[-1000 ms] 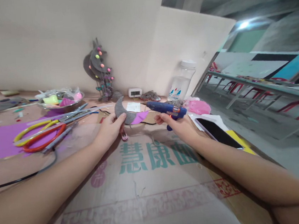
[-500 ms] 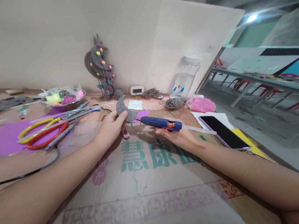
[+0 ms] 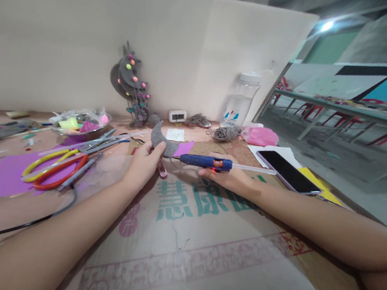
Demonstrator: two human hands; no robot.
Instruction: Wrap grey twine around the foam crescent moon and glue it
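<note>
My left hand (image 3: 148,161) pinches a grey crescent moon (image 3: 161,141) that looks like felt or yarn-wrapped, thumb on its face. In my right hand (image 3: 229,178) is a blue hot glue gun (image 3: 205,161), its nozzle pointing left at the lower edge of the moon. A clear glue stick (image 3: 254,170) sticks out of its back end, and a small red light glows on it. Below my left fingers shows a small pink object (image 3: 162,172). Behind the moon lies a piece of purple paper (image 3: 185,148).
Scissors (image 3: 56,168) with yellow and red handles lie at left, near a metal bowl (image 3: 85,135) of coloured pieces. A decorated moon hanging (image 3: 131,82) stands against the wall. Grey yarn (image 3: 227,133), a water bottle (image 3: 239,103), a timer (image 3: 177,115) and a phone (image 3: 288,172) sit around.
The glue gun has shifted slightly left and down, its nozzle now lower along the moon's edge. My left hand keeps hold of the moon in nearly the same place.
</note>
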